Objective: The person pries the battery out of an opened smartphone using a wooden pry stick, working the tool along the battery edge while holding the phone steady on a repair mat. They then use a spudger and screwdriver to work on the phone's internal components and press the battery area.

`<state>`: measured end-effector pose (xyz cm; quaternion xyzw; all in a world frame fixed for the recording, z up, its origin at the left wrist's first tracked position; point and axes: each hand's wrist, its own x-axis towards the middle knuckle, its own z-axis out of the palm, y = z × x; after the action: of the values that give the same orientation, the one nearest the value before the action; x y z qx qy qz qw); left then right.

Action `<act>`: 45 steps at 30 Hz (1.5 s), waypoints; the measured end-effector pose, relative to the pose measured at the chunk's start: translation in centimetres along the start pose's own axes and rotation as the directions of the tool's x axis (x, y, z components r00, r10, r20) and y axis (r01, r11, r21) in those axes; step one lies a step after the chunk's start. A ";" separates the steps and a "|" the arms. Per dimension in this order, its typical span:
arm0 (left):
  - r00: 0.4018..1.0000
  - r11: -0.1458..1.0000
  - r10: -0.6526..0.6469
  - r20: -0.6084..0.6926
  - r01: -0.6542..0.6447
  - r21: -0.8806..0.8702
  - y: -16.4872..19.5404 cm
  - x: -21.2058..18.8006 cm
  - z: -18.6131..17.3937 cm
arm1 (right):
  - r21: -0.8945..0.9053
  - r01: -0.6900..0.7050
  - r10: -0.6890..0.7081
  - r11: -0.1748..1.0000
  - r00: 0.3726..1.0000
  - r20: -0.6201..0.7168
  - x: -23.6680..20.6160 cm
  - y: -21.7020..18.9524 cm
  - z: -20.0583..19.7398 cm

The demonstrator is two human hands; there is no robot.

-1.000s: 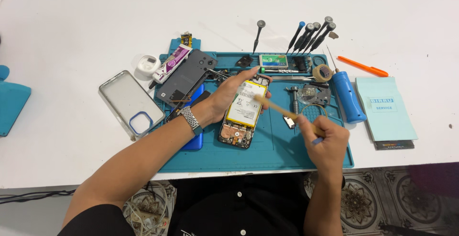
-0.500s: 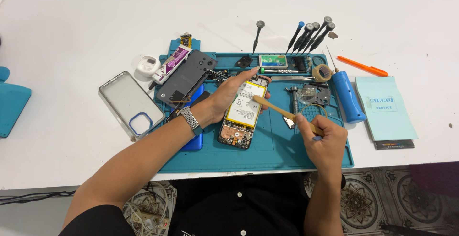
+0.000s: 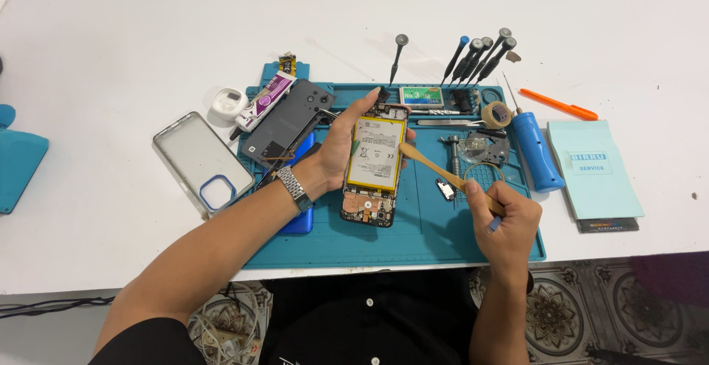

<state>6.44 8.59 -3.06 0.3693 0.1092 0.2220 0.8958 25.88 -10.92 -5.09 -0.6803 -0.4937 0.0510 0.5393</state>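
An opened phone (image 3: 374, 165) with its back off and a yellow-edged white battery showing lies tilted over the teal work mat (image 3: 436, 239). My left hand (image 3: 341, 147), with a metal watch on the wrist, grips the phone by its left side, fingers reaching over its top end. My right hand (image 3: 502, 221) holds a thin wooden pry stick (image 3: 436, 169) whose tip touches the right edge of the battery; a small blue tool end pokes out under the fingers.
A grey back cover (image 3: 284, 125), a glue tube (image 3: 264, 100) and a clear case (image 3: 199, 159) lie left of the phone. Several screwdrivers (image 3: 476, 55) stand behind the mat. A blue handle (image 3: 538, 151), orange pen (image 3: 557, 104) and pale booklet (image 3: 594, 169) lie right.
My left hand has lifted and straightened the phone. The right hand shifted a little right and down, with the stick's tip staying at the battery's right edge.
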 end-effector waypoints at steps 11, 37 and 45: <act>0.996 0.990 -0.087 0.008 0.085 0.113 -0.5 0.0 0.0 | -0.032 -0.015 0.016 0.999 1.000 0.011 0.2 -0.2 0.1; 0.980 0.824 -0.200 -0.019 0.179 0.537 -0.3 -0.7 2.0 | -0.061 -0.065 0.067 0.996 0.997 0.038 0.2 -0.6 0.2; 0.979 0.782 -0.203 -0.031 0.181 0.596 0.0 -0.6 2.3 | -0.061 -0.054 0.059 0.997 0.994 0.087 0.2 -0.6 0.1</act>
<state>6.70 6.88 -1.48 0.6225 0.1948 0.0779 0.7540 25.54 -10.73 -4.60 -0.7065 -0.4990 0.0820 0.4950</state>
